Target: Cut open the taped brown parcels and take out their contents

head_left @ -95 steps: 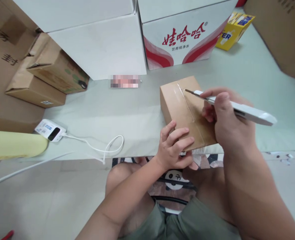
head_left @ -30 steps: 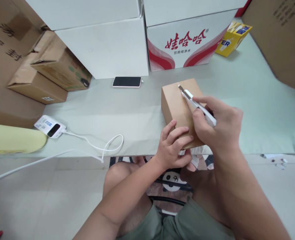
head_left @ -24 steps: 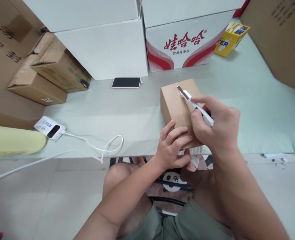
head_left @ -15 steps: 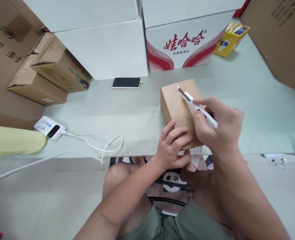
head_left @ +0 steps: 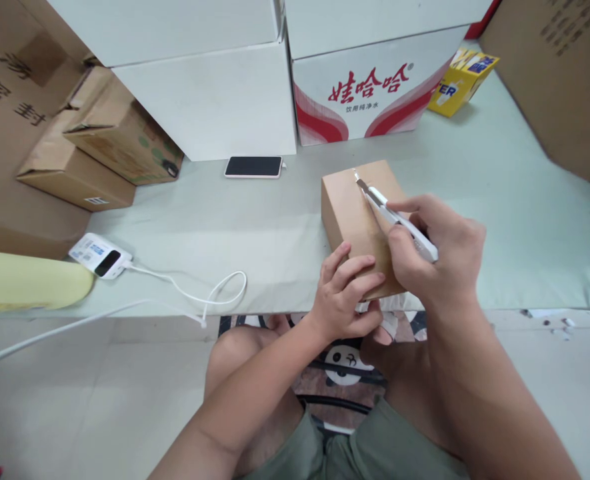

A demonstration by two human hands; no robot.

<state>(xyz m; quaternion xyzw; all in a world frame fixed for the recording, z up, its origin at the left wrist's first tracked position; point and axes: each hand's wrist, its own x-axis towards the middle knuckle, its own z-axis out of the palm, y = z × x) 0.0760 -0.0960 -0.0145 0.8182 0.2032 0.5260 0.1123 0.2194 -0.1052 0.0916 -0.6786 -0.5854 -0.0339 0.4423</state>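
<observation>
A small brown cardboard box (head_left: 347, 207) rests on the pale green table cover close to its front edge. My right hand (head_left: 437, 247) is closed around a white utility knife (head_left: 399, 223). The knife's tip touches the box top near its far edge, on the seam. My left hand (head_left: 347, 290) grips the near left corner of the box, fingers over the top and thumb below the front edge. The underside of the box is hidden.
Behind the box stand white cartons (head_left: 359, 93) with red print. A phone (head_left: 253, 167) lies before them. To the left are brown cartons (head_left: 79, 167) and a white device (head_left: 99, 255) with a cable (head_left: 175, 290). A yellow box (head_left: 462, 83) sits at the back right.
Almost nothing differs. The right hand and the knife have shifted very slightly, with the knife tip still at the far end of the box top.
</observation>
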